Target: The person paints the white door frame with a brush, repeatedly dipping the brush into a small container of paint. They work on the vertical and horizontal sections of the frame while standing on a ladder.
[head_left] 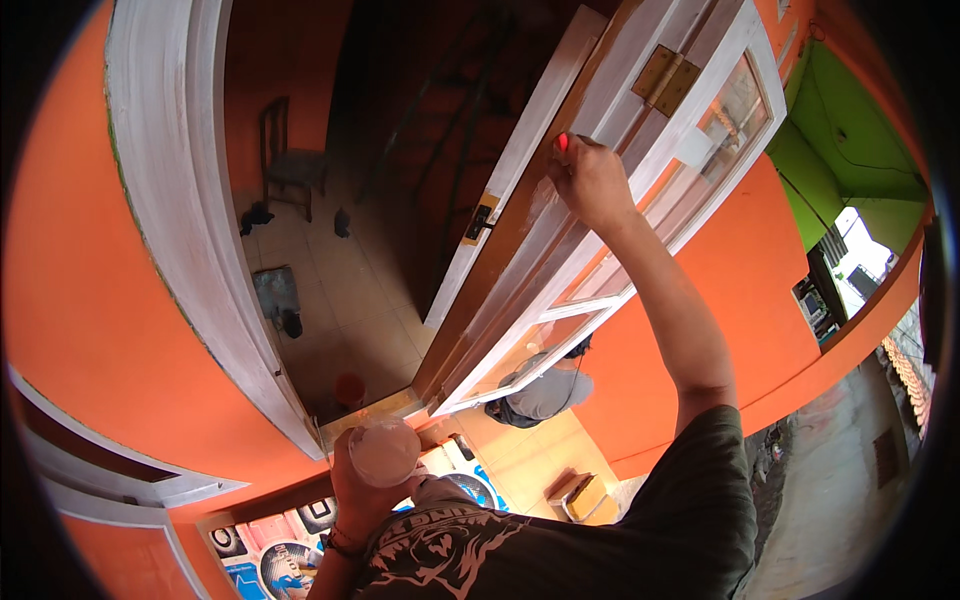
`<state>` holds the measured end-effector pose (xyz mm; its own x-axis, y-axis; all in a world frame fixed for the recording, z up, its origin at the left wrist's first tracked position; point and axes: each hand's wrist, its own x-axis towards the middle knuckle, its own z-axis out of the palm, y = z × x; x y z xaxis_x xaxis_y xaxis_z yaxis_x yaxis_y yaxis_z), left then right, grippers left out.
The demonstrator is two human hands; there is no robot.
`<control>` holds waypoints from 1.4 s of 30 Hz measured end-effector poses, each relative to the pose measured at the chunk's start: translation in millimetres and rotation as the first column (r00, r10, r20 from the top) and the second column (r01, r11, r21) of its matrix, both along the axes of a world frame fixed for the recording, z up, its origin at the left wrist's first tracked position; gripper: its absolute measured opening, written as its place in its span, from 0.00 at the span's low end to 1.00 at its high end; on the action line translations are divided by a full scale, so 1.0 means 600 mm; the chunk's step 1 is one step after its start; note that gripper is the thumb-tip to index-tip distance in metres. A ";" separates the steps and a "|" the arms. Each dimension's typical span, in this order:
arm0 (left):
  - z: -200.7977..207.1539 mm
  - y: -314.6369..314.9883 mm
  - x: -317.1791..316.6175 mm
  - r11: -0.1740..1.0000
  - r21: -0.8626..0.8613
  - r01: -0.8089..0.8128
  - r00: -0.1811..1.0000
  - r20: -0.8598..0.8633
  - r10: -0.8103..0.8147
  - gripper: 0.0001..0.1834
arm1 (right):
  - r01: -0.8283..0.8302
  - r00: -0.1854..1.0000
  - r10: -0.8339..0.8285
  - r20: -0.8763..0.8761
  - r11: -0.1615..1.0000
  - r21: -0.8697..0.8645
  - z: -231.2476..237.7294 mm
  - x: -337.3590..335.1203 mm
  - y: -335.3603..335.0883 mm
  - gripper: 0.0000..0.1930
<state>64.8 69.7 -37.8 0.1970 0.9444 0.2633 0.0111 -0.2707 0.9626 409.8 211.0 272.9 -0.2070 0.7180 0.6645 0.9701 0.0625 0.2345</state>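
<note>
In the head view, we find the left hand (352,490) low and left of centre, its fingers curled around a pale round cup (385,450) held before the dark shirt (590,525). The right hand (598,185) is raised at arm's length to the post (530,240), its fingers closed on a small item showing a red end (562,142); most of that item is hidden, and we cannot tell its kind or whether it touches the wood. We record the post as brown along one strip, with whitish smears just below these fingers. A brass hinge (665,80) sits above and right of this hand, beside a white-framed glazed panel (720,130). Left of the post we note a lock (481,219); farther inside, a chair (290,165) stands against an orange wall. Beyond the panel's lower end, we note a person in grey (550,392) and, nearer, a cardboard box (590,503).
</note>
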 end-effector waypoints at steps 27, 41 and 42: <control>0.000 -0.038 -0.057 0.992 -0.126 -0.029 0.999 0.021 0.032 0.54 | 0.008 0.889 0.060 0.454 0.989 -0.147 -0.233 -0.022 -0.033 0.07; 0.030 -0.022 -0.055 0.996 0.016 -0.082 0.997 0.006 0.082 0.50 | -0.283 0.856 0.353 -0.378 0.932 0.228 -0.114 -0.094 -0.057 0.11; 0.031 -0.024 -0.060 0.994 0.041 -0.097 0.995 -0.001 0.097 0.49 | -0.374 0.688 0.395 -0.609 0.912 0.169 -0.136 -0.122 -0.073 0.10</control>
<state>29.0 55.5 -19.2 0.1062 0.9474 0.3019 0.0421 -0.3077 0.9506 336.5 167.2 191.4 0.0025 0.6475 0.7620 0.7896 0.4663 -0.3988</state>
